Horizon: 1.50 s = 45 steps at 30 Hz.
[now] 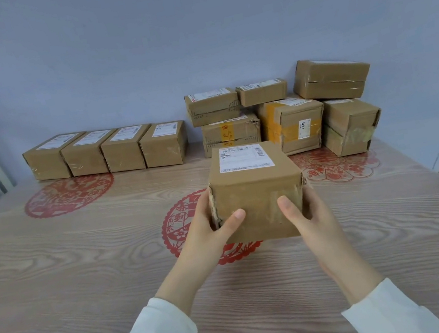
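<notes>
A row of boxes point(106, 152) lines the surface point(83, 263) at back left. In the middle, my left hand point(210, 235) and right hand point(309, 218) grip a labelled box point(254, 189), fingers point(233, 218) clamping its sides. A pile point(291, 115) stands at back right.

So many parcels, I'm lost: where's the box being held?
In the head view the box is central, between left hand and right hand, over the middle red paper-cut, in front of the stacked parcels.

Brown box point(256, 189), red-patterned wood-grain table point(83, 263)
</notes>
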Each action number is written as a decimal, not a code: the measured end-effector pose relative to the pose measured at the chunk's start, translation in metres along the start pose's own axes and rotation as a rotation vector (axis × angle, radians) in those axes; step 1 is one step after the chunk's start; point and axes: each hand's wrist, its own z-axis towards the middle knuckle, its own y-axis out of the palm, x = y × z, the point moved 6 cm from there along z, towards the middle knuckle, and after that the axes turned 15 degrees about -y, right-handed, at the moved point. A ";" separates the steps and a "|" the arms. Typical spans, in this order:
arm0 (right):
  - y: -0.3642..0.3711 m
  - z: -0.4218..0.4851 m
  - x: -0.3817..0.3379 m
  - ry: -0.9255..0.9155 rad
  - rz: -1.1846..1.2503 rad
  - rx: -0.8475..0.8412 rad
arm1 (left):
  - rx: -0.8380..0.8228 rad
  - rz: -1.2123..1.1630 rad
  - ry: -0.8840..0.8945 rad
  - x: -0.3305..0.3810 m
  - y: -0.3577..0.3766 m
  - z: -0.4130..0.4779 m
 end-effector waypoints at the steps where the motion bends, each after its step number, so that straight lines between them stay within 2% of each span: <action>1: -0.001 -0.001 0.000 -0.006 -0.014 -0.005 | -0.006 0.013 0.005 0.000 0.000 0.000; 8: 0.006 -0.001 0.000 -0.048 -0.004 -0.073 | 0.061 -0.121 -0.015 0.003 -0.006 0.002; 12: 0.005 -0.002 -0.004 -0.066 -0.017 -0.058 | 0.024 -0.087 0.018 0.000 -0.005 0.001; 18: 0.005 -0.004 0.000 -0.100 -0.001 -0.053 | 0.069 -0.025 0.073 0.006 -0.010 0.005; 23: 0.003 -0.004 0.007 -0.008 0.175 0.067 | 0.078 -0.119 0.064 -0.003 -0.015 0.009; 26: 0.003 -0.005 0.014 0.082 0.303 0.164 | 0.061 -0.166 -0.011 -0.015 -0.008 0.011; 29: 0.010 -0.006 0.019 0.147 0.375 0.168 | 0.039 -0.132 -0.032 -0.023 0.007 0.011; 32: 0.014 -0.010 0.025 0.185 0.325 0.119 | 0.059 -0.155 -0.023 -0.024 0.011 0.012; 36: 0.007 -0.010 0.025 0.130 0.022 0.052 | 0.079 -0.118 -0.009 -0.015 0.005 0.013; 45: 0.005 -0.005 0.019 0.076 -0.141 -0.016 | 0.051 0.017 0.021 -0.011 0.007 0.012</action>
